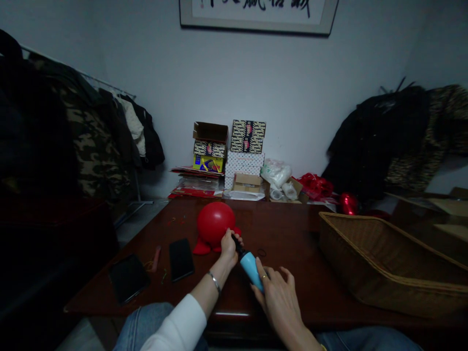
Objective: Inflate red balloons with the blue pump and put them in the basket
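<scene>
A round red balloon (215, 222) sits swollen over the far half of the brown table, with smaller red pieces (202, 247) at its base; whether they belong to it I cannot tell. My left hand (230, 247) is closed around the balloon's neck, where the black end of a pump meets it. This light blue hand pump (250, 269) slants down toward me. On its near end is my right hand (281, 291), thumb and forefinger along the barrel and the other fingers partly lifted. The balloon's mouth is hidden by my left fingers.
Left on the table (288, 231) lie a black phone (182, 259), a dark tablet-like slab (128, 278) and a small reddish stick (156, 258). A wicker basket (360, 280) stands right. Boxes (244, 168) and plastic bags (277, 173) are stacked behind the table.
</scene>
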Action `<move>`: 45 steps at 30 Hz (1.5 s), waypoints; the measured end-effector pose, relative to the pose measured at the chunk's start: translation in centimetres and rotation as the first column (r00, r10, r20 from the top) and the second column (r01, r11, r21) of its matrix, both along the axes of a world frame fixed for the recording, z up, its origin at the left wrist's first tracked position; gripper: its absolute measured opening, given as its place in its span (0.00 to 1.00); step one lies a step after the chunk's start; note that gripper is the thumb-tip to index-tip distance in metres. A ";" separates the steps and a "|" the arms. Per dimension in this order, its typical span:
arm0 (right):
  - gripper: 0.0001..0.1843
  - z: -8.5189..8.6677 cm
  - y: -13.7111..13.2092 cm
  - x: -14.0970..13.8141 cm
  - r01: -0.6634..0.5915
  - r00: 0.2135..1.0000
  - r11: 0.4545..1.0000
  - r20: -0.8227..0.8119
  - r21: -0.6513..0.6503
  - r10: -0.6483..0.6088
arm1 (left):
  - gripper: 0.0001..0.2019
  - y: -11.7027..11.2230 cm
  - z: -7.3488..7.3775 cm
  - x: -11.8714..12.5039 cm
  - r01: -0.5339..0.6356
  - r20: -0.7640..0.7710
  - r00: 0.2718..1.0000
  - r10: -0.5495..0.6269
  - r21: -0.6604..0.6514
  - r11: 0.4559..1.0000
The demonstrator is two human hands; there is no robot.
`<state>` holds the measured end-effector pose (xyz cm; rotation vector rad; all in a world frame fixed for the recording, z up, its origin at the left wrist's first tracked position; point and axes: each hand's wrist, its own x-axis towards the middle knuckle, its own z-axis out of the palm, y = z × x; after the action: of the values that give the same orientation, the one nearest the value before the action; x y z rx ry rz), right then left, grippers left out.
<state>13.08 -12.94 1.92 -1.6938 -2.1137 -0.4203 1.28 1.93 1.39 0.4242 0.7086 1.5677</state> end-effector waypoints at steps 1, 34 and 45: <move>0.29 -0.1 -0.2 0.1 -0.007 1.000 1.000 -0.002 0.010 0.007 | 0.13 0.1 0.0 -0.1 0.000 -0.002 1.000 0.000 0.005 1.000; 0.27 0.4 -0.2 0.6 -0.010 1.000 1.000 0.001 -0.016 0.010 | 0.11 -0.2 -0.2 0.1 -0.016 0.014 1.000 0.016 -0.008 1.000; 0.28 -0.2 0.0 0.1 -0.011 1.000 1.000 -0.020 0.012 0.012 | 0.13 -0.5 0.1 0.2 0.014 0.016 1.000 -0.014 -0.004 1.000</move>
<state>13.21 -12.94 1.68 -1.6719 -2.1015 -0.4092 1.44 1.43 1.45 0.4123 0.6953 1.5549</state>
